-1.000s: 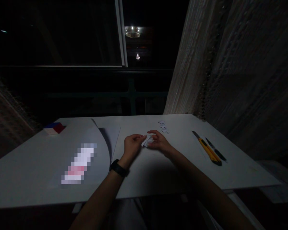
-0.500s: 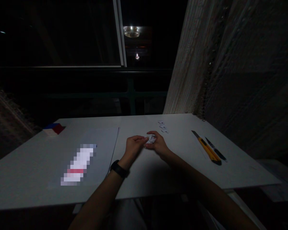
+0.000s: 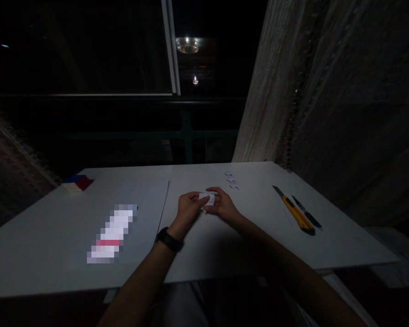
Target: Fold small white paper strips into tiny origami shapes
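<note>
A small folded white paper (image 3: 206,196) is pinched between both hands just above the middle of the table. My left hand (image 3: 190,207) wears a dark watch at the wrist and presses its thumb on the paper's near face. From the other side my right hand (image 3: 225,205) grips the paper, with fingers curled round its edge. Part of the paper is hidden by the fingers. Beyond the hands lie several small white paper pieces (image 3: 232,180) with dark marks.
The white table (image 3: 259,268) also bears a yellow box cutter (image 3: 296,213) and a dark pen-like tool (image 3: 306,212) at the right. Paper sheets (image 3: 150,213) with a pixelated bright object (image 3: 114,234) lie left. A coloured cube (image 3: 77,183) sits far left; a curtain (image 3: 257,91) hangs behind.
The folded paper has turned in the fingers and now shows a flatter, squarer face towards the left hand. Both hands stay in nearly the same place.
</note>
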{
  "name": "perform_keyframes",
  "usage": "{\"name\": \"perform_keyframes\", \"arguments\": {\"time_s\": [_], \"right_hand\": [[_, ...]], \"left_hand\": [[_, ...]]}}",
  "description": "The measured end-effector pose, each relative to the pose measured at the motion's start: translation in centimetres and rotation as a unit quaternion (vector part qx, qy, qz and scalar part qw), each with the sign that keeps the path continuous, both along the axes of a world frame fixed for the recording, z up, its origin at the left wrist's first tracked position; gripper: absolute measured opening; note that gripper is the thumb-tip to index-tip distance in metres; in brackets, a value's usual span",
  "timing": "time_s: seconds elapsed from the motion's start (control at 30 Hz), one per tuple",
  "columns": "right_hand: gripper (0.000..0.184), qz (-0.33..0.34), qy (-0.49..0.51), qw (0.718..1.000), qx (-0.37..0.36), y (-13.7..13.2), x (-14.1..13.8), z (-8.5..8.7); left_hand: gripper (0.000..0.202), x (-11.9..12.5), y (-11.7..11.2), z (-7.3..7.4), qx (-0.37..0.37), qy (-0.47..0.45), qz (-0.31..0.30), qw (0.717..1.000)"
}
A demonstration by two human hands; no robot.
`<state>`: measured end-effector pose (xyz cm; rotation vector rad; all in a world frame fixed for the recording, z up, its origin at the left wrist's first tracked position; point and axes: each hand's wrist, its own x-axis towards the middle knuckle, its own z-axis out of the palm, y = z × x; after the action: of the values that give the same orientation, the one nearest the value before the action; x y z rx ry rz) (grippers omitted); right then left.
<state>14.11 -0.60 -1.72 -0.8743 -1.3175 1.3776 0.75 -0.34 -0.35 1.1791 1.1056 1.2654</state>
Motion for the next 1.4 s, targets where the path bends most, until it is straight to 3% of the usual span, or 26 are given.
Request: {"name": "perform_keyframes", "arguments": {"time_s": [0.17, 0.37, 0.53, 0.67, 0.87, 1.1, 1.4], "right_hand": [[0.062, -0.018, -0.016, 1.0, -0.008, 0.0, 0.5, 0.4], [0.061, -0.025, -0.055, 0.998, 0.03, 0.0, 0.8, 0.5], [0.059, 0.011, -0.062, 0.998, 0.031, 0.2, 1.0, 0.2], [0.059, 0.04, -0.042, 0.998, 0.018, 0.1, 1.0, 0.2], [0.052, -0.011, -0.042, 0.999, 0.021, 0.0, 1.0, 0.6], [0.049, -0.04, -0.063, 0.997, 0.035, 0.1, 0.9, 0.7], [0.048, -0.032, -0.062, 0.997, 0.043, -0.4, 0.3, 0.8]], "left_hand": [[0.045, -0.3, 0.0, 0.3, -0.001, 0.01, 0.019, 1.0], [0.039, -0.4, -0.1, 0.4, 0.029, -0.001, -0.039, 0.999], [0.034, -0.4, 0.1, 0.3, 0.038, 0.029, -0.007, 0.999], [0.047, -0.7, 0.1, 0.4, 0.051, 0.006, -0.021, 0.998], [0.055, -0.8, 0.1, 0.5, 0.076, 0.04, -0.021, 0.996], [0.034, -0.4, 0.7, -0.4, 0.08, 0.133, 0.007, 0.988], [0.033, -1.0, 1.2, -1.1, 0.089, 0.163, 0.03, 0.982]]}}
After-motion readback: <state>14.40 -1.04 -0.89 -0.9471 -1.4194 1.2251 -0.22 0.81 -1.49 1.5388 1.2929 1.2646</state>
